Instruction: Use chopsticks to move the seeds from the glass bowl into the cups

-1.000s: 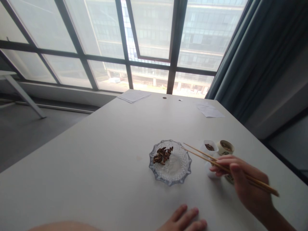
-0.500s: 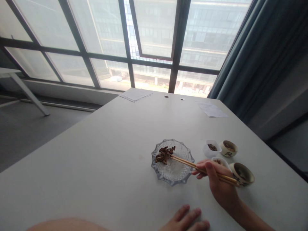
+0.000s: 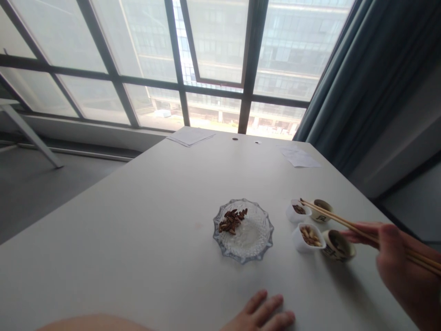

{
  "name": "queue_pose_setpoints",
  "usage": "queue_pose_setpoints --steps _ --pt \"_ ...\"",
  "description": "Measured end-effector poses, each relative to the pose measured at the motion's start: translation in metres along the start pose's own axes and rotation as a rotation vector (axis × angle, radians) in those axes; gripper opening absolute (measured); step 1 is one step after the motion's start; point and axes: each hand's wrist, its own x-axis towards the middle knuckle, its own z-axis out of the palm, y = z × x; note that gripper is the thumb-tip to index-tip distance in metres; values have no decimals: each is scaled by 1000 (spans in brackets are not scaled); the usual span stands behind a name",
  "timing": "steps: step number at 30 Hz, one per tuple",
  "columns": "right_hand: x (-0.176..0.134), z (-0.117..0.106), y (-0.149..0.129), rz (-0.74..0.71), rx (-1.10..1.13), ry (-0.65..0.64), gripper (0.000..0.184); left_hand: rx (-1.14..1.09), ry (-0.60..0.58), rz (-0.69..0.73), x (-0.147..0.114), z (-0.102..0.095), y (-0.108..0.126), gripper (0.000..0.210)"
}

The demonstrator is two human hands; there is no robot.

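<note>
My right hand grips a pair of wooden chopsticks. Their tips are over the rear white plastic cup, which holds dark brown pieces; a small dark bit shows at the tips, but I cannot tell if it is pinched. In front is another white plastic cup with pale nuts. Left of the cups, a scalloped glass plate bears a heap of brown, seed-like pieces on its left side. My left hand lies on the table near the plate, fingers apart, holding nothing.
Two cream ceramic cups with dark markings stand right of the plastic ones: a rear cup and a front cup under my right fingers. White papers and another sheet lie at the far end of the white table.
My right hand has moved right with the chopsticks. Their tips have left the heap on the glass plate and are at the rear plastic cup. My left hand stays on the table.
</note>
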Motion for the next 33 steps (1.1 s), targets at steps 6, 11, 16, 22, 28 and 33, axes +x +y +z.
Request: queue_pose_setpoints --steps 6,11,16,22,28,33 --pt "-4 3 3 58 70 -49 34 17 74 -13 2 -4 -2 40" --pt "-17 36 -20 -177 264 -355 21 33 72 -17 2 -4 -1 38" --pt "-23 90 -47 -426 416 -704 16 46 65 -11 -1 2 1 37" --pt "-20 119 -56 -435 480 -821 16 59 122 -30 -1 7 3 37" --pt "-21 122 -54 -463 517 -830 18 83 140 -42 3 0 2 38" --pt "-26 118 -52 -432 531 -728 22 85 156 -47 3 -1 1 41"
